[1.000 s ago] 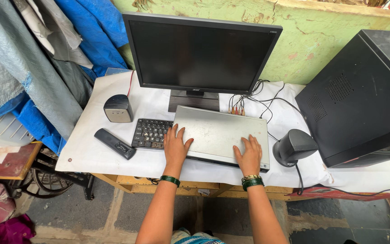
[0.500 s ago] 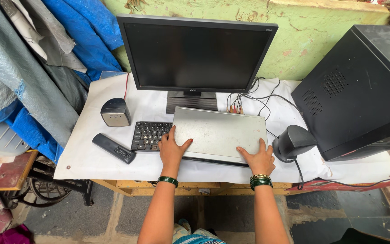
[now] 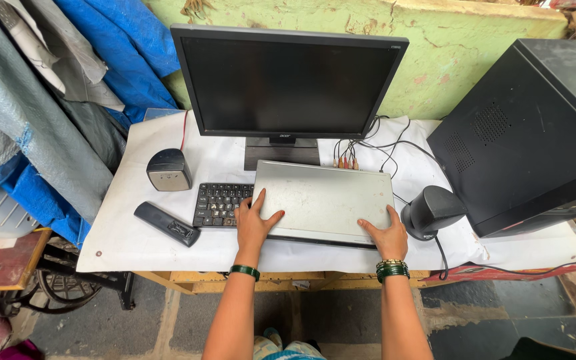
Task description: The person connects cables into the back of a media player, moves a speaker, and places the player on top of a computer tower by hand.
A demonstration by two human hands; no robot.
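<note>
Covering the table [image 3: 128, 233] is a white cloth, set against a flaking green wall [image 3: 461, 53]; blue and grey tarpaulins [image 3: 48, 113] hang at the left, stone paving lies below. A dark monitor [image 3: 287, 80] stands at the back, a black computer case [image 3: 535, 127] at the right. The silver player [image 3: 325, 200], flat, rectangular and scuffed, lies in front of the monitor stand, its left part overlapping a black keyboard [image 3: 218, 203]. Coloured plugs and black cables [image 3: 368, 150] run from its rear edge. The left hand [image 3: 255, 223] grips the near left corner, thumb on top, fingers spread. The right hand [image 3: 387, 237] clasps the near right corner, just beside a black speaker [image 3: 430, 212]. Both hands are well apart, each closed on the player. A second speaker [image 3: 169, 170] and a black remote [image 3: 166, 223] sit to the left, with bare cloth around them. The player's front edge lies close to the table's near edge; the right side is crowded.
</note>
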